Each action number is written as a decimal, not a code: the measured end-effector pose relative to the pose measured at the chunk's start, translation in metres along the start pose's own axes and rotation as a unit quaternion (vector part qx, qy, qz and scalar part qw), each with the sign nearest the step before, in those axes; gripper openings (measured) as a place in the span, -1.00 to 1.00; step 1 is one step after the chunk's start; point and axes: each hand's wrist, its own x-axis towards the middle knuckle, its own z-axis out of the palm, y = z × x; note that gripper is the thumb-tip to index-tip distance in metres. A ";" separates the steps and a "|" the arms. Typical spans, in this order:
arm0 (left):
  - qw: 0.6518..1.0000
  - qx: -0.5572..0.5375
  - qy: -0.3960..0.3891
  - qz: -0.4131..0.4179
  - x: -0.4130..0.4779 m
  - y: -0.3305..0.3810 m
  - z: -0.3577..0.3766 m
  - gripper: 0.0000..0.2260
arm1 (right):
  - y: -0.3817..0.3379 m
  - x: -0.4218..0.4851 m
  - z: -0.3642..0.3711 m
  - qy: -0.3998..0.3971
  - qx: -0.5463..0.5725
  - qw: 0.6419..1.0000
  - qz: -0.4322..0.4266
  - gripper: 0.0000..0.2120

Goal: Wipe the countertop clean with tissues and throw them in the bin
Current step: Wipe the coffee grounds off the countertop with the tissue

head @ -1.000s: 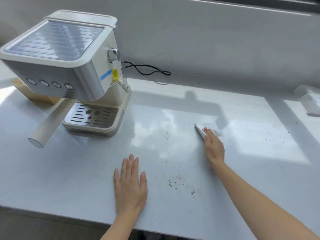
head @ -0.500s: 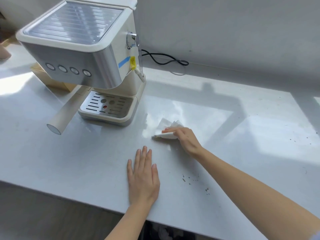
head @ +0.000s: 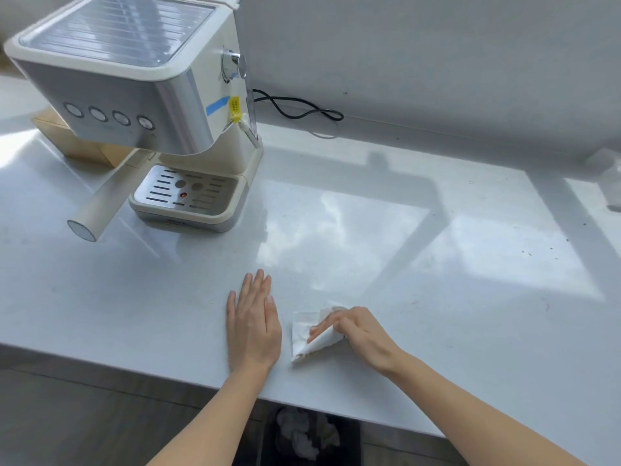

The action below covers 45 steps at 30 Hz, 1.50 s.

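Wiping is partly done: the tissue [head: 311, 334] lies near the front edge of the counter [head: 437, 331], while dark specks [head: 537, 250] remain toward the right edge, and the bin [head: 311, 438] below the front edge already holds crumpled tissues. My right hand [head: 361, 334] presses the tissue flat, fingers [head: 322, 326] grasping its folded top. My left hand [head: 253, 326] rests palm-down just beside it, fingers released and extended, holding nothing.
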 end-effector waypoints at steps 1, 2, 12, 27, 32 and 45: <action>1.000 -0.003 0.000 -0.001 0.000 0.000 0.000 -0.53 | 0.001 -0.003 0.000 -0.002 0.001 1.000 0.005 -0.60; 1.000 -0.004 0.000 -0.002 0.000 0.001 -0.001 -0.52 | 0.001 -0.005 0.001 0.000 0.005 1.000 0.010 -0.60; 1.000 0.013 -0.015 -0.007 -0.001 0.001 0.000 -0.51 | -0.025 0.033 -0.065 0.477 0.143 0.866 -0.050 -0.69; 0.999 0.027 -0.030 -0.004 -0.003 0.002 0.000 -0.47 | 0.019 0.125 -0.106 0.143 -0.438 0.885 0.065 -0.40; 0.999 0.028 -0.038 -0.007 -0.003 0.001 -0.001 -0.47 | 0.002 0.146 -0.079 0.075 -0.466 0.881 0.024 -0.40; 0.998 -0.062 0.015 -0.027 -0.003 0.007 -0.009 -0.50 | -0.021 0.082 0.005 -0.163 -0.395 0.888 -0.171 -0.57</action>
